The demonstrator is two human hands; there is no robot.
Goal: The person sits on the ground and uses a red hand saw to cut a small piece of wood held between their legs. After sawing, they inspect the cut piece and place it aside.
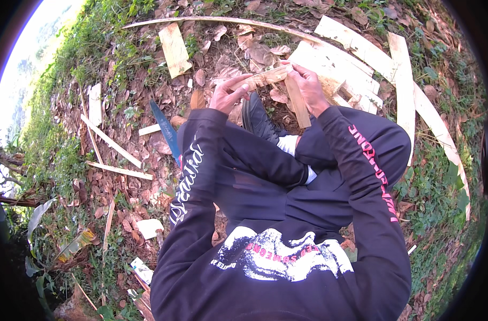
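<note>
My left hand pinches one end of a short, pale wooden strip, which slants up to the right in front of my crossed legs. At its other end, my right hand grips the corner where a second wooden strip meets it. This second piece hangs down toward my knee, so the two make an angle. Whether they are fastened together I cannot tell; my fingers cover part of the corner. A saw with a blue blade lies beside my left forearm, its handle mostly hidden by the sleeve.
Pale boards are stacked just beyond my right hand, with long planks on the right. A squarish board lies ahead. Thin offcuts are scattered at left on leaf-covered ground. A long, thin strip curves across the far side.
</note>
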